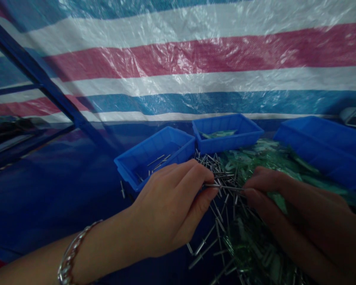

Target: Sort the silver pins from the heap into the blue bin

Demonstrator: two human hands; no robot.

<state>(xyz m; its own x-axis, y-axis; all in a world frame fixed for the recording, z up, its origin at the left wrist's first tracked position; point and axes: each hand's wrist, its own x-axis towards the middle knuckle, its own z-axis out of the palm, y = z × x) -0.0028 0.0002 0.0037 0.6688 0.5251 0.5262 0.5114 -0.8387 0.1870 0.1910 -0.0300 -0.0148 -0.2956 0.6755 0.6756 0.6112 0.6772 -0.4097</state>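
Note:
Between the fingertips of both hands I hold a thin metal blind rivet, lying nearly level. My left hand pinches its thicker end, and a bracelet circles that wrist. The slim pin end meets the thumb and forefinger of my right hand, which are closed together. Below and behind the hands spreads a loose pile of similar rivets. Green see-through plastic packets lie heaped around my right hand; their contents are hard to make out.
A blue bin with a few rivets stands behind my left hand. Beside it, another blue bin holds some green packets. A larger blue bin is at the right. A striped plastic sheet hangs behind, with a blue frame at left.

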